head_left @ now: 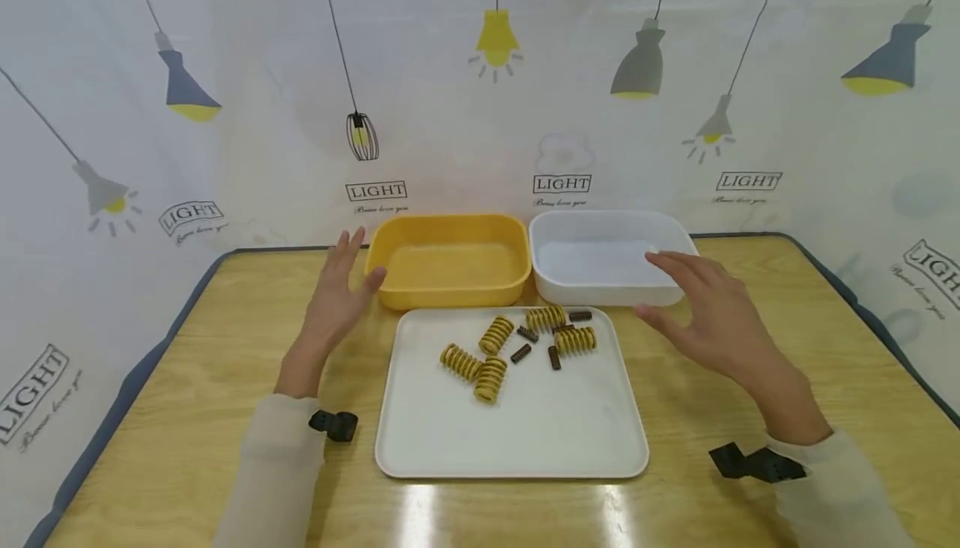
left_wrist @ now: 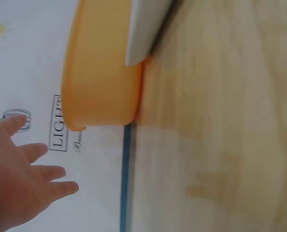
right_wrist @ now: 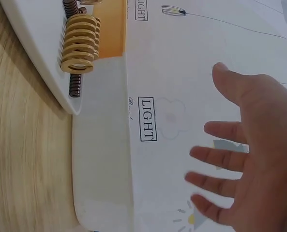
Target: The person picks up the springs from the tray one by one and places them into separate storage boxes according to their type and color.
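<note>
A white tray (head_left: 525, 431) lies on the wooden table and carries several yellow springs (head_left: 487, 356) and several small dark springs (head_left: 521, 353) near its far edge. Behind it stand a yellow bin (head_left: 448, 228) and a white bin (head_left: 600, 286), side by side. My left hand (head_left: 337, 286) hovers with straight fingers beside the yellow bin's left end and holds nothing. My right hand (head_left: 697, 306) hovers with spread fingers by the white bin's near right corner, also holding nothing. In the right wrist view a yellow spring (right_wrist: 79, 43) and a dark spring (right_wrist: 74, 86) lie at the tray's edge (right_wrist: 46, 72).
The wooden table (head_left: 750, 381) has a dark rim. A white curtain (head_left: 480, 98) printed with lamps closes off the back and both sides. Black wrist mounts (head_left: 333, 425) sit on both sleeves.
</note>
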Motion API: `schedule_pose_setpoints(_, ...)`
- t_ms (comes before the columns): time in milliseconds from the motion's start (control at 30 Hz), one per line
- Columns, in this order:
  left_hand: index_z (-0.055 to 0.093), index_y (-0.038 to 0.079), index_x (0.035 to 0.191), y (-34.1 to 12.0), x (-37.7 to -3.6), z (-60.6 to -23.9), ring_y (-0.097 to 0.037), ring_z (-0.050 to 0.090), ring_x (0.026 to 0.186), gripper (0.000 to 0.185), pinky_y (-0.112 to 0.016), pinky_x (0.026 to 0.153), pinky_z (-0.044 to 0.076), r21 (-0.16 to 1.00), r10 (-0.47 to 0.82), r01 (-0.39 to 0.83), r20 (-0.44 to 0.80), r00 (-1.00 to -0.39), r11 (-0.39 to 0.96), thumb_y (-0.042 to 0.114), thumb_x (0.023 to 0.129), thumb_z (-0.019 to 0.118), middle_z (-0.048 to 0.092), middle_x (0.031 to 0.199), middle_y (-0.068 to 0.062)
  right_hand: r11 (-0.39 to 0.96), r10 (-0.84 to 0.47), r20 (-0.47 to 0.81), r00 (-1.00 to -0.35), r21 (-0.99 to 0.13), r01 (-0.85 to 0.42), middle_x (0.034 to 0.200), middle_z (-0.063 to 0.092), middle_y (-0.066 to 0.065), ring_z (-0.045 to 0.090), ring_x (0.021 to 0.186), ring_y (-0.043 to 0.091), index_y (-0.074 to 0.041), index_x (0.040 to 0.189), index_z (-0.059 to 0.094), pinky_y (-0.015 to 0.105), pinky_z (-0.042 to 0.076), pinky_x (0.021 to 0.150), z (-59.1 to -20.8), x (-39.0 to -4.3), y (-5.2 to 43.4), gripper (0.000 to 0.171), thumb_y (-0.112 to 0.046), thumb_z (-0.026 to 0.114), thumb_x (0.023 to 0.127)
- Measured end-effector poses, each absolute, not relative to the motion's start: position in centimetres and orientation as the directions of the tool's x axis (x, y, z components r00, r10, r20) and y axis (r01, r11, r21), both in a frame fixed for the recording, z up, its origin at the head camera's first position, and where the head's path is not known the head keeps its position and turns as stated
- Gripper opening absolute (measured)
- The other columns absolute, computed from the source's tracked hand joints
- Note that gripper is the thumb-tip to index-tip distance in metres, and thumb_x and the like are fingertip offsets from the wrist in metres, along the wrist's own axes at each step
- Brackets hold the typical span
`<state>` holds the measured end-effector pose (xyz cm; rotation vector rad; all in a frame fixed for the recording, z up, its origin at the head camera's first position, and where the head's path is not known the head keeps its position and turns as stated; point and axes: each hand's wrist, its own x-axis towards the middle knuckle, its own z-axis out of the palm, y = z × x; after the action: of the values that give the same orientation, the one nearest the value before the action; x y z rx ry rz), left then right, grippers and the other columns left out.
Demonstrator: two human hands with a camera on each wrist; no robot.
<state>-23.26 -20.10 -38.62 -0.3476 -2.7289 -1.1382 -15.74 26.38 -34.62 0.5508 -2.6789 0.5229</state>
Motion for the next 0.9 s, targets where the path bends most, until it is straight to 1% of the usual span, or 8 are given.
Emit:
schedule_pose_setpoints(100,0.012,0.027,0.155,-20.3,-23.9,-39.3,-0.035,0.002,0.143,0.078,-0.067,0.107,0.010,0.739,0.138,0.238,0.195,-0.971,0.630,0.062,0.093,0.044,0.001,0.160,-0.004,0.834,-0.300,0.435,-0.849,-0.313,-0.455,0.118,0.061,0.013,0.057,0.104,0.033,-0.008,0.129,0.056,0.053,0.046,0.080,-34.9,-15.9,26.1,0.049,-0.033,0.068,0.089)
schedule_pose_setpoints(167,0.010,0.030,0.155,-20.5,-24.1,-39.7,-0.034,0.003,0.144,0.076,-0.065,0.108,0.010,0.785,0.143,0.208,0.153,-0.978,0.583,0.059,0.094,0.045,0.000,0.160,-0.003,0.806,-0.309,0.442,-0.842,-0.347,-0.479,0.105,0.066,0.007,0.061,0.089,0.024,-0.007,0.120,0.062,0.042,0.051,0.070,-35.2,-16.1,25.9,0.037,-0.027,0.069,0.090)
schedule_pose_setpoints(233,0.007,0.034,0.154,-20.8,-24.2,-39.9,-0.034,0.004,0.143,0.072,-0.064,0.109,0.011,0.828,0.152,0.177,0.113,-0.982,0.532,0.055,0.096,0.045,0.000,0.160,-0.002,0.764,-0.335,0.458,-0.823,-0.379,-0.522,0.096,0.067,0.001,0.060,0.079,0.015,-0.007,0.112,0.067,0.031,0.050,0.061,-35.6,-16.5,25.8,0.026,-0.020,0.070,0.089)
schedule_pose_setpoints(333,0.004,0.037,0.153,-21.0,-24.4,-40.4,-0.035,0.007,0.143,0.068,-0.060,0.111,0.013,0.887,0.174,0.149,0.079,-0.982,0.437,0.048,0.099,0.044,0.001,0.160,0.001,0.687,-0.369,0.470,-0.802,-0.443,-0.576,0.091,0.067,-0.005,0.058,0.074,0.010,-0.009,0.104,0.070,0.023,0.047,0.054,-36.6,-17.1,25.6,0.016,-0.013,0.071,0.088)
schedule_pose_setpoints(433,0.003,0.036,0.153,-21.2,-24.5,-40.9,-0.033,0.009,0.143,0.067,-0.053,0.113,0.013,0.911,0.195,0.127,0.052,-0.979,0.392,0.045,0.100,0.042,0.001,0.159,0.004,0.632,-0.403,0.455,-0.794,-0.489,-0.601,0.093,0.068,-0.005,0.059,0.073,0.009,-0.009,0.103,0.070,0.022,0.047,0.054,-37.8,-17.6,25.4,0.016,-0.012,0.071,0.088)
schedule_pose_setpoints(533,0.002,0.033,0.154,-21.3,-24.4,-41.2,-0.030,0.010,0.143,0.069,-0.046,0.115,0.011,0.931,0.228,0.096,0.014,-0.973,0.351,0.040,0.101,0.045,-0.001,0.159,0.004,0.618,-0.409,0.419,-0.811,-0.526,-0.584,0.094,0.068,-0.006,0.058,0.070,0.009,-0.011,0.105,0.070,0.023,0.048,0.054,-38.8,-18.0,25.3,0.017,-0.015,0.070,0.089)
schedule_pose_setpoints(700,0.003,0.027,0.155,-21.0,-23.9,-41.4,-0.030,0.012,0.143,0.075,-0.046,0.115,0.011,0.976,0.270,0.055,-0.004,-0.963,0.212,0.030,0.099,0.052,-0.001,0.160,0.000,0.628,-0.368,0.345,-0.864,-0.593,-0.504,0.093,0.065,-0.007,0.056,0.067,0.010,-0.013,0.107,0.069,0.024,0.046,0.054,-39.8,-18.4,25.1,0.019,-0.020,0.070,0.089)
schedule_pose_setpoints(900,0.011,0.026,0.155,-21.4,-23.8,-41.3,-0.032,0.026,0.139,0.069,-0.045,0.114,0.016,0.986,0.188,0.091,0.064,-0.980,0.140,0.030,0.099,0.052,0.003,0.160,0.005,0.589,-0.400,0.285,-0.871,-0.648,-0.483,0.103,0.066,0.000,0.056,0.070,0.012,-0.014,0.113,0.068,0.026,0.046,0.055,-41.0,-18.9,24.0,0.029,-0.027,0.072,0.087)
